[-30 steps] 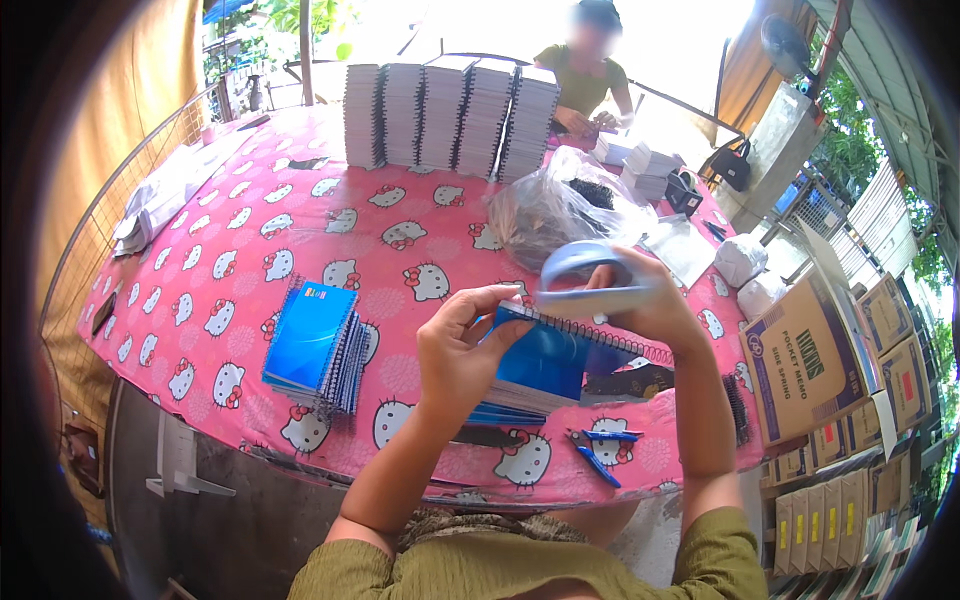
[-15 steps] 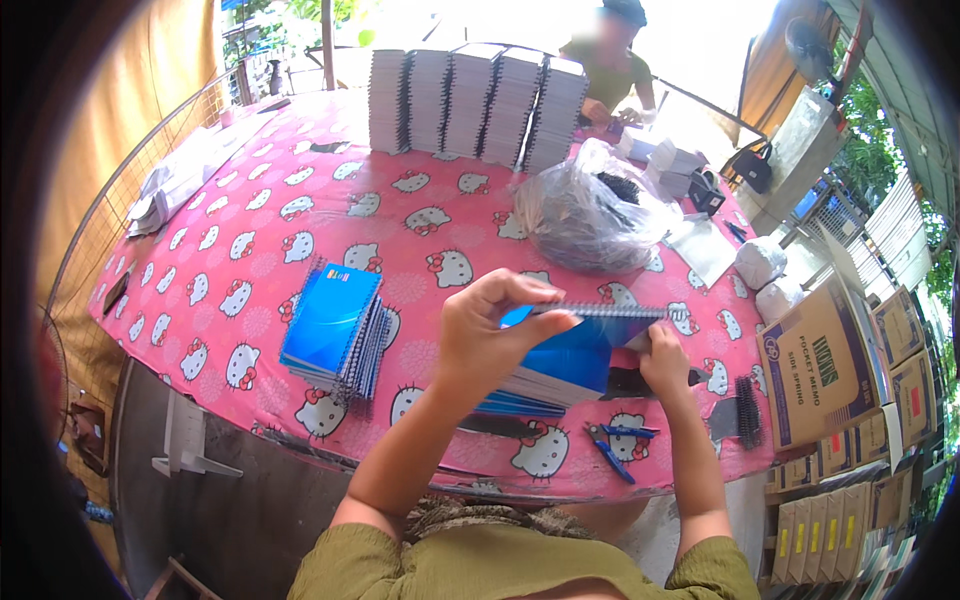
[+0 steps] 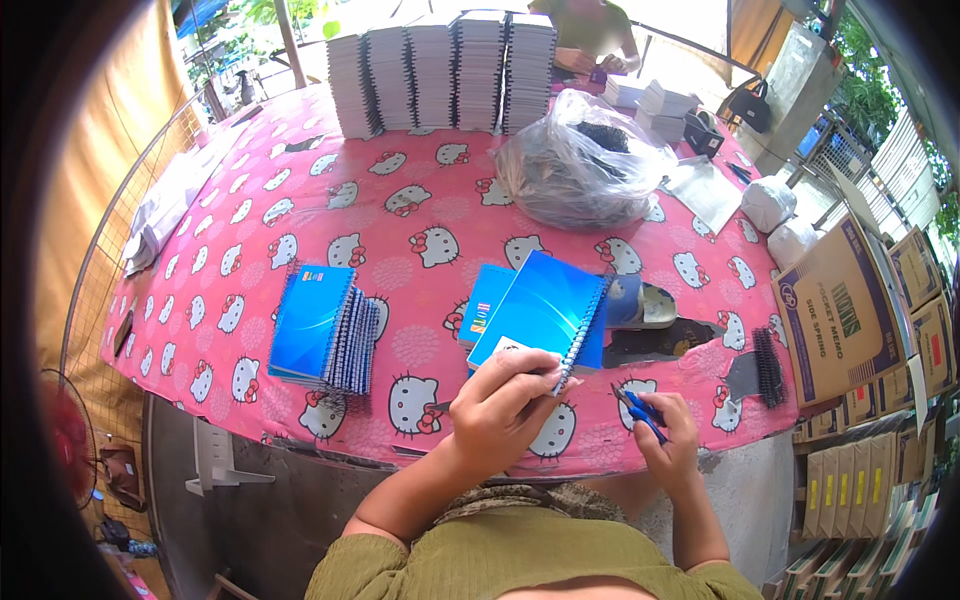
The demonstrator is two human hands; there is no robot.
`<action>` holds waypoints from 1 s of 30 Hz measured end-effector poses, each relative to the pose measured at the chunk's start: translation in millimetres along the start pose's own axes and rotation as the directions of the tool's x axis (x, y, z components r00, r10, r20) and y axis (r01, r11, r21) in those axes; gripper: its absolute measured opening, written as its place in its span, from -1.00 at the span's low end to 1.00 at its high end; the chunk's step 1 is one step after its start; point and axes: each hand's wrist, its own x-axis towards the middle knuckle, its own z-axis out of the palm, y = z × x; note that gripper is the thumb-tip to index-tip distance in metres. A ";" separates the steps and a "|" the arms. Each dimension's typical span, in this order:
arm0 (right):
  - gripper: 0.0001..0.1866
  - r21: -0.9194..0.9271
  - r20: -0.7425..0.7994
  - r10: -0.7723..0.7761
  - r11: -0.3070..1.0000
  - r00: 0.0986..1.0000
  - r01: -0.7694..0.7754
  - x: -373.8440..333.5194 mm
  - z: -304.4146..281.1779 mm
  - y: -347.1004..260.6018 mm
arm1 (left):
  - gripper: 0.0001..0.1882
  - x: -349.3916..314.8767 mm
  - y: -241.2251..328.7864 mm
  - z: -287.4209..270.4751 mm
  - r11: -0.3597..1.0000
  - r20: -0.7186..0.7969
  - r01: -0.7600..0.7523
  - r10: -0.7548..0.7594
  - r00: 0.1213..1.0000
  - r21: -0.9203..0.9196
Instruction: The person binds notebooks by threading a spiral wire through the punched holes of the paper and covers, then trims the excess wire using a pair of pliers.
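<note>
- Spiral notebook [image 3: 545, 315] with a blue cover sits tilted on a small pile of blue notebooks [image 3: 487, 305] near the front edge of the pink cat-print tablecloth [image 3: 400, 215].
- Left hand [image 3: 505, 405] pinches its lower edge, fingers closed on the cover by the wire spine.
- Right hand [image 3: 668, 440] rests just beside it, fingers curled tight around blue-handled pliers [image 3: 640, 412].
- Another stack of blue spiral notebooks [image 3: 322, 328] lies well to the left.
- Clear plastic bag [image 3: 580, 165] bulges behind.
</note>
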 end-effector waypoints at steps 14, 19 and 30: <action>-0.47 0.637 0.616 0.136 0.495 0.776 -0.592 25.2 8.5 -49.2 | -0.79 7.6 0.7 -8.0 0.988 -0.018 -0.146 0.146 0.989 -0.050; -0.55 0.061 0.062 0.020 0.998 0.998 -0.024 16.3 16.7 -15.9 | -0.74 28.5 -20.0 -80.3 0.981 -0.637 0.115 -0.189 0.748 -0.156; -0.41 -0.523 -0.222 -0.141 0.852 0.965 0.004 10.7 -8.5 79.1 | -0.83 -51.4 -93.1 -202.8 0.814 -0.731 0.580 -0.404 0.550 -0.013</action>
